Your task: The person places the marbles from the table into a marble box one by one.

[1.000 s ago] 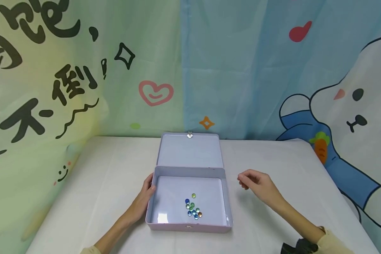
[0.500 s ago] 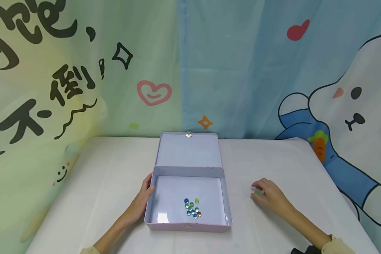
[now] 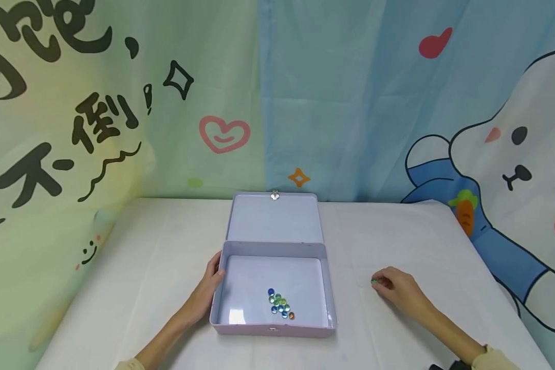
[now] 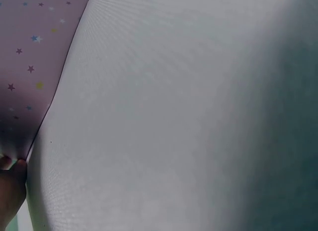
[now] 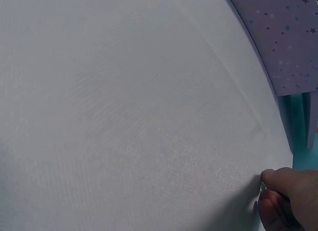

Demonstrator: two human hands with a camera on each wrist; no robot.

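A hinged lilac tin box (image 3: 273, 331) stands with its lid up on the white-covered table. Inside lie several small glass marbles (image 3: 278, 301) in blue, green, yellow-green and amber, bunched near the middle front. My left hand (image 3: 205, 291) grips the left wall of the box, thumb at the rim; the left wrist view catches that hand (image 4: 11, 191) by the star-printed outer side. To the right of the box, low over the cloth, my right hand (image 3: 400, 292) pinches a green marble (image 3: 374, 281) between thumb and fingertips. In the right wrist view the fingers mostly cover this marble (image 5: 264, 186).
The raised lid (image 3: 275, 218) leans back behind the box, near the table's far edge. A printed curtain (image 3: 324, 103) hangs behind the table (image 3: 176, 226). Something black (image 3: 458, 365) shows at the right sleeve.
My right hand has moved right and nearer, and its spread fingers have closed on the green marble. In the box, a yellow-green marble has rolled forward into the bunch. The left hand stays put.
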